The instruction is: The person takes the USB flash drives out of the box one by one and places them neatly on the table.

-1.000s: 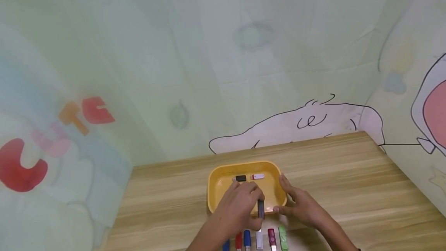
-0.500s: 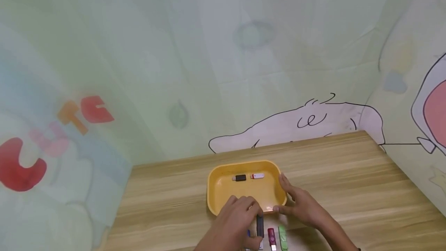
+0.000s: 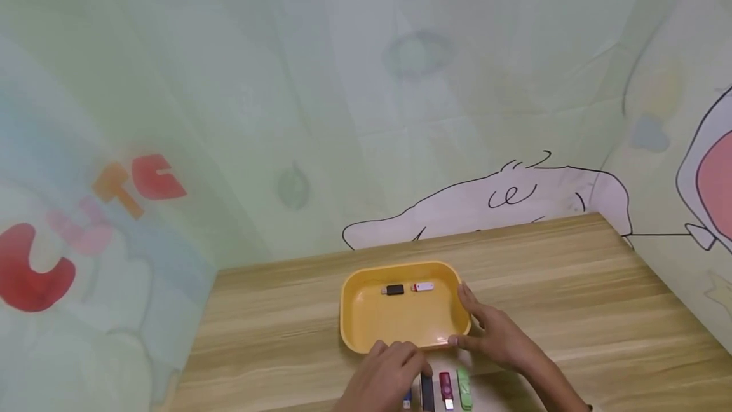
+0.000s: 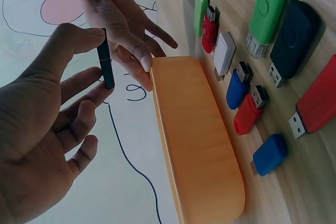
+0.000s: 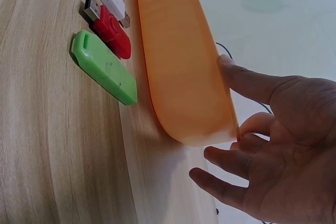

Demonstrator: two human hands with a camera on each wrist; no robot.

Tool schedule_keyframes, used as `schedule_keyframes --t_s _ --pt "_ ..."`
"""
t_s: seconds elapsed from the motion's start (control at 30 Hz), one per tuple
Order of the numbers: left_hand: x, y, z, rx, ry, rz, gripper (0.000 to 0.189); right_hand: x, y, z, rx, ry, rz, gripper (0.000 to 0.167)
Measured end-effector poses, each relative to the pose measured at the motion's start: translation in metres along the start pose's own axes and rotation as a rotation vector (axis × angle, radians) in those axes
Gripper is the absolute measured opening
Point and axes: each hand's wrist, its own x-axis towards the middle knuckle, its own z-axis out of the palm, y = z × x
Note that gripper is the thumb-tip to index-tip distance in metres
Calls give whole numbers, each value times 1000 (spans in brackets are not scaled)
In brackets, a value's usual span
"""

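Note:
My left hand pinches a dark USB stick between thumb and fingers, just in front of the yellow tray. In the head view the stick overlaps the row of USB sticks on the table. My right hand grips the tray's right front corner, thumb on the rim. Inside the tray lie a black USB stick and a white-and-red one. Before the tray, a green USB stick, a dark red one and a blue one show; the left hand hides others.
Seen from the left wrist, the row also has a white stick and another blue one. A second row nearer the person includes a larger green stick, a dark one and a red one. A printed backdrop stands behind the table.
My left hand has drawn back from over the tray toward the person, carrying the dark USB stick down to the row in front. My right hand has stayed at the tray's corner.

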Motion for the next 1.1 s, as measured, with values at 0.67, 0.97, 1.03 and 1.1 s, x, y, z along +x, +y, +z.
schedule_keyframes --t_s 0.67,0.97,1.03,1.1 --pt "-17 8 33 -195 -118 -37 18 0 2 -2 15 -5 -22 102" --pt "-26 14 52 -151 -1 -8 9 0 5 -2 8 -4 -15 103" --pt "-25 14 52 -168 -43 -35 11 0 5 -3 7 -4 -18 103" --pt "-24 15 52 -187 -105 -70 16 0 4 -3 11 -3 -16 103"
